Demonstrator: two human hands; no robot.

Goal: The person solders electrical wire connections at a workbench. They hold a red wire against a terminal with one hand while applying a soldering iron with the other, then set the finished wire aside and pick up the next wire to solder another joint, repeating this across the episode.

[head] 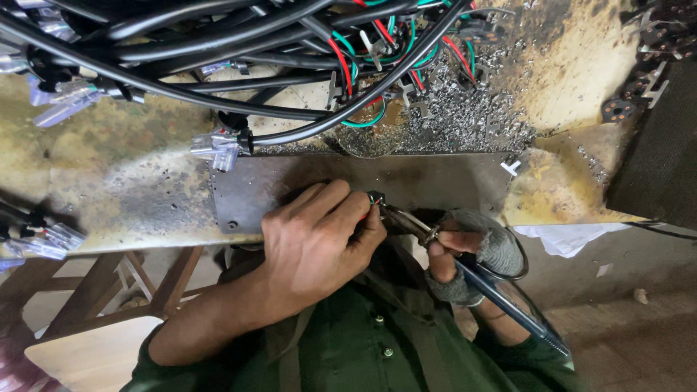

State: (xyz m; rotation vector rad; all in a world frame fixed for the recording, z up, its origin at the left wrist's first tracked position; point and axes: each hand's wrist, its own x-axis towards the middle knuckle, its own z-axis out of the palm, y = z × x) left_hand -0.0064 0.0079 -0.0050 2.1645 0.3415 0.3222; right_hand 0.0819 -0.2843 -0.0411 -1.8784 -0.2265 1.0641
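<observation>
Over the dark steel plate (435, 181) on the counter, our left hand (319, 243) pinches a small, light black component with thin, bendable red-and-green wires (375, 201), best held by its body, while our gloved right hand (472, 250) grips the blue-handled soldering iron (501, 297).

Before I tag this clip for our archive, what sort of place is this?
Most likely a small electrical assembly or soldering workshop. A stained workbench carries bundles of black cables with clear connectors, beside solder scraps. The right hand holds a soldering iron to small wires pinched by the left hand.

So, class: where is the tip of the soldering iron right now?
In the head view, the soldering iron tip sits mid-frame over the metal plate, touching the small part pinched by the left hand.
</observation>
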